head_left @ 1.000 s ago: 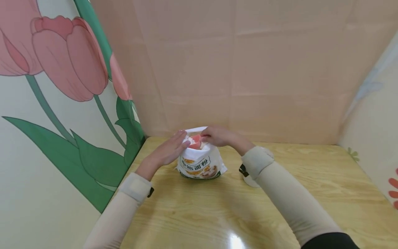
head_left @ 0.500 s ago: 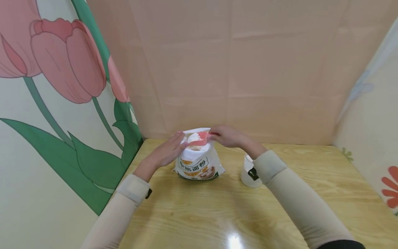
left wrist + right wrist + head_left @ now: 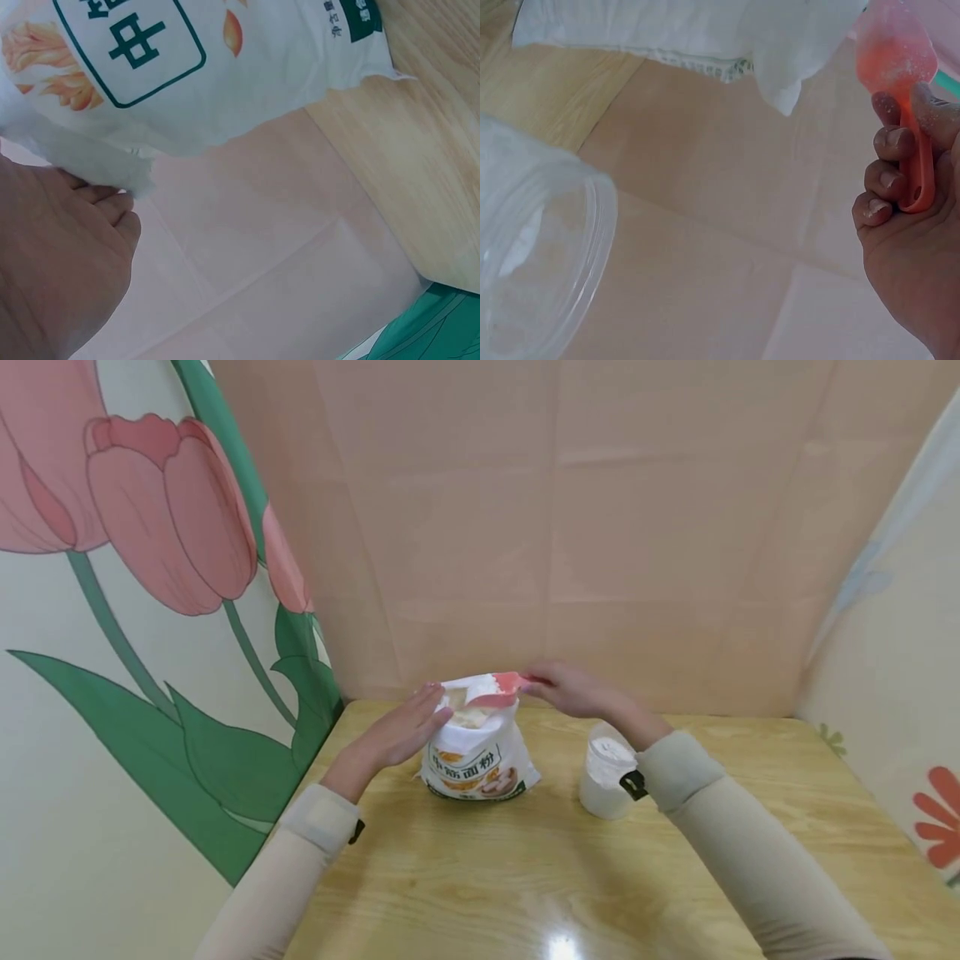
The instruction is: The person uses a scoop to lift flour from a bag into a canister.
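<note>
A white flour bag (image 3: 480,768) stands upright with its mouth spread and pale flour inside. At the left side of the mouth, my left hand (image 3: 401,731) grips the rim; in the left wrist view its bent fingers (image 3: 112,206) meet the folded edge, the thumb hidden. A pink scoop (image 3: 501,690), heaped with white flour, is above the right side of the mouth. My right hand (image 3: 570,687) holds it by the handle, fingers curled round it in the right wrist view. Below the right wrist stands a clear plastic jar (image 3: 602,789) with white flour in it.
The wood-grain table (image 3: 450,877) carries the bag and jar. A plain pinkish-beige sheet (image 3: 450,527) hangs behind it. A wall with painted tulips (image 3: 172,510) borders the left side; another pale wall (image 3: 900,693) is on the right.
My right hand has lifted the scoop, heaped with flour, out of the bag's mouth and rightward. The jar has come into fuller view. My left hand stays at the rim.
</note>
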{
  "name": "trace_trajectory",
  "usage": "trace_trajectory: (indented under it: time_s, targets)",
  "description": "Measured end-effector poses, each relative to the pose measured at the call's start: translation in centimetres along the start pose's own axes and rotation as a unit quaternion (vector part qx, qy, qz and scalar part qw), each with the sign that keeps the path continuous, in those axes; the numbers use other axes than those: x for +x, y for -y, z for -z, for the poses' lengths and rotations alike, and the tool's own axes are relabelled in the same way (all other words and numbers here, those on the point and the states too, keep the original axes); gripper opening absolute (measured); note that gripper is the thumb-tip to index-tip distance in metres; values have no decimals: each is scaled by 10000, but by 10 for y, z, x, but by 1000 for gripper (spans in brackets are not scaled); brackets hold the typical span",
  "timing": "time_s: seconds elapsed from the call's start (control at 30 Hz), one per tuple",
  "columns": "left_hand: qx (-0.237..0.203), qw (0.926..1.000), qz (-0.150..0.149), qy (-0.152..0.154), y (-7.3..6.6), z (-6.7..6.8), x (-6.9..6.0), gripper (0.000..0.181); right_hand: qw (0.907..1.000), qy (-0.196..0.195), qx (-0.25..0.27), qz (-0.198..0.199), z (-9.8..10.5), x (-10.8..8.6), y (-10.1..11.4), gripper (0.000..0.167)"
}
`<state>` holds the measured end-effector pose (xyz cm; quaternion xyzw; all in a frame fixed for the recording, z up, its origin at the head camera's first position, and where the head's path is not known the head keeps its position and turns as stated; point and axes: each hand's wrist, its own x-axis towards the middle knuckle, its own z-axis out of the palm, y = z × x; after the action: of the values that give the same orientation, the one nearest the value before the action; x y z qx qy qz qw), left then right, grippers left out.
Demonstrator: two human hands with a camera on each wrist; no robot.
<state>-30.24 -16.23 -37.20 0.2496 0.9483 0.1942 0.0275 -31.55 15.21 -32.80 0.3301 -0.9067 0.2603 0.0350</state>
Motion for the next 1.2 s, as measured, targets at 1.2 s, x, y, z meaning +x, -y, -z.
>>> trace_trajectory:
  time_s: [1.2]
  targets:
    - [-53, 10000, 38, 5, -1, -2, 8, 80, 9966, -547, -531, -328, 55, -110, -66, 10]
